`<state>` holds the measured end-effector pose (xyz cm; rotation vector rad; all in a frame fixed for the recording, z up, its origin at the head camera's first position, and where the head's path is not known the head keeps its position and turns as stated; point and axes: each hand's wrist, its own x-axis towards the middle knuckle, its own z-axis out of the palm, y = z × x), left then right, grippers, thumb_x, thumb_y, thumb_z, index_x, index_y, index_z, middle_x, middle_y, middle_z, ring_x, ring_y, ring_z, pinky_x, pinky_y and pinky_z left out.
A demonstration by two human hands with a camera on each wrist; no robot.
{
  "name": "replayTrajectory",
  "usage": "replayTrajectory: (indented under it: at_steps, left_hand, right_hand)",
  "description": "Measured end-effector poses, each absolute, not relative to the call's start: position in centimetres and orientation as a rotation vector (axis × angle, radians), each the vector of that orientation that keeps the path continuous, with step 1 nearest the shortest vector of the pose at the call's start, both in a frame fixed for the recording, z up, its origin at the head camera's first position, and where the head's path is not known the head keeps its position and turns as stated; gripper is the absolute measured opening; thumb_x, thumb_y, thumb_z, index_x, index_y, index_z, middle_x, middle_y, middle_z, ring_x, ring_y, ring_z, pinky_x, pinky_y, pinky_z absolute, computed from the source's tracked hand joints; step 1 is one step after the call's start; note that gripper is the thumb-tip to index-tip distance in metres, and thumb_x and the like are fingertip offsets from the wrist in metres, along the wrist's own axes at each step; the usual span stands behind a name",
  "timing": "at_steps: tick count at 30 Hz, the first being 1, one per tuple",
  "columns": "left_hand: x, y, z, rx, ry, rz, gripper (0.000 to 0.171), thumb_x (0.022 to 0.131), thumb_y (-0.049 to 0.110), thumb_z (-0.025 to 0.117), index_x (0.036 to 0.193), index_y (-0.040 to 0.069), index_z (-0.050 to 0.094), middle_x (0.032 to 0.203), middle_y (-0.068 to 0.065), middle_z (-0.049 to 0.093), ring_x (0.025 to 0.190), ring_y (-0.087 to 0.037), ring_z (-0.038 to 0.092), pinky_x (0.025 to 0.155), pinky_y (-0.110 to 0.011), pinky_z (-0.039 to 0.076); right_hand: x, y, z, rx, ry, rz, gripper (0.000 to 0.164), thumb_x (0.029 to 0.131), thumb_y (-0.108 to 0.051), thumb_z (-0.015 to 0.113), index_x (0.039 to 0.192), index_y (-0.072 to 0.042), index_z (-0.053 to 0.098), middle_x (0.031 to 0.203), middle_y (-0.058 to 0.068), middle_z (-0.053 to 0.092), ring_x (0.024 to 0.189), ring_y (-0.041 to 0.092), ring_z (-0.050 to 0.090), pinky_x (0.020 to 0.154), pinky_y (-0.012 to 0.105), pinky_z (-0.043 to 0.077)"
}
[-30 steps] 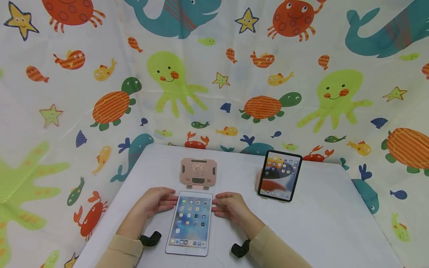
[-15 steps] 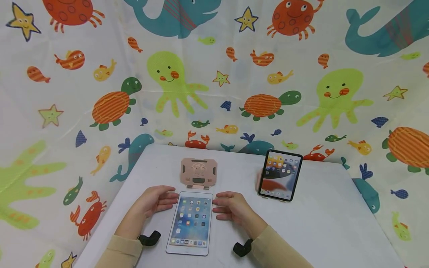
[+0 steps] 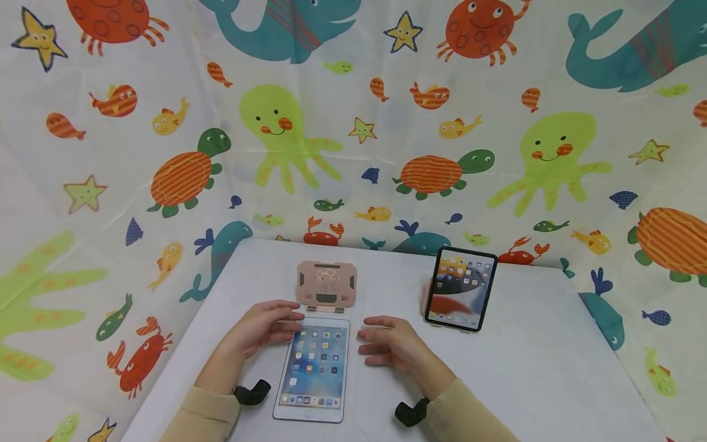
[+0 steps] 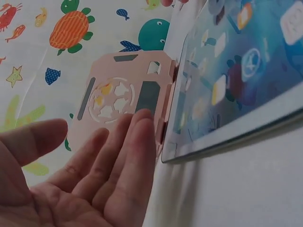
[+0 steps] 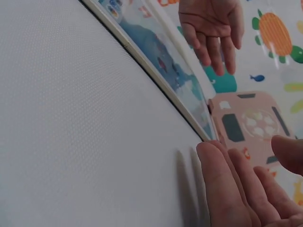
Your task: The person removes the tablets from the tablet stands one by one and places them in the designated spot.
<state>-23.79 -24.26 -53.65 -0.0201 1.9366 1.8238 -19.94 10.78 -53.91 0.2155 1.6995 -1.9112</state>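
Note:
A white tablet (image 3: 313,371) lies flat on the table, its lit screen full of app icons. To its left is my left hand (image 3: 265,328), fingers loosely extended, their tips over the tablet's upper left edge in the head view. My right hand (image 3: 394,347) hovers to the right of the tablet, a small gap between its fingers and the edge. Neither hand holds anything. Just behind the tablet stands a pink tablet stand (image 3: 327,283), which also shows beyond the fingers in the left wrist view as a pink cut-out plate (image 4: 113,92).
A second tablet with a black rim (image 3: 461,290) leans upright on a pink stand at the back right. A white cloth covers the table (image 3: 530,362). Behind it hangs a curtain (image 3: 353,92) printed with sea animals.
My left hand has shifted right and slightly up, its fingertips now over the tablet's edge. My right hand has drawn away to the right. The tablet has stayed in place.

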Motion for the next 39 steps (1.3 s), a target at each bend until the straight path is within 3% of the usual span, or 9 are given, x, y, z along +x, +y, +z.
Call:
replayTrajectory:
  at_steps: [13, 22, 28, 39]
  left_hand:
    - [-24.0, -22.1, -52.4, 0.148, 1.939, 1.803, 0.056, 0.110, 0.029, 0.062, 0.155, -0.002, 0.050, 0.148, -0.029, 0.063, 0.119, -0.035, 0.077, 0.094, -0.039, 0.066]
    - [-24.4, -19.9, -51.5, 0.246, 1.883, 1.815, 0.060, 0.108, 0.029, 0.067, 0.156, -0.002, 0.048, 0.150, -0.030, 0.062, 0.126, -0.044, 0.072, 0.095, -0.043, 0.066]
    - [-24.7, -18.4, -51.2, 0.309, 1.829, 1.838, 0.057, 0.107, 0.018, 0.066, 0.155, -0.004, 0.048, 0.152, -0.031, 0.059, 0.120, -0.037, 0.076, 0.096, -0.050, 0.065]
    - [-25.0, -15.3, -51.1, 0.330, 1.840, 1.842, 0.050, 0.107, 0.015, 0.065, 0.152, -0.001, 0.054, 0.150, -0.031, 0.061, 0.114, -0.033, 0.079, 0.091, -0.049, 0.066]
  right_hand:
    - [-19.1, 14.6, -52.6, 0.191, 1.721, -1.977, 0.064, 0.103, -0.021, 0.071, 0.159, -0.001, 0.046, 0.145, 0.021, 0.069, 0.110, 0.027, 0.080, 0.097, 0.046, 0.066]
    - [-18.2, 17.7, -51.9, 0.196, 1.755, -2.020, 0.066, 0.106, -0.023, 0.069, 0.161, 0.001, 0.041, 0.142, 0.017, 0.072, 0.114, 0.027, 0.079, 0.101, 0.048, 0.064]
    - [-17.6, 19.8, -51.4, 0.212, 1.764, -2.046, 0.069, 0.107, -0.024, 0.068, 0.163, 0.001, 0.037, 0.140, 0.011, 0.074, 0.117, 0.027, 0.078, 0.102, 0.047, 0.064]
    - [-16.5, 23.6, -50.8, 0.316, 1.836, -2.079, 0.060, 0.110, -0.022, 0.063, 0.161, -0.001, 0.042, 0.130, 0.000, 0.079, 0.113, 0.023, 0.079, 0.102, 0.045, 0.064]
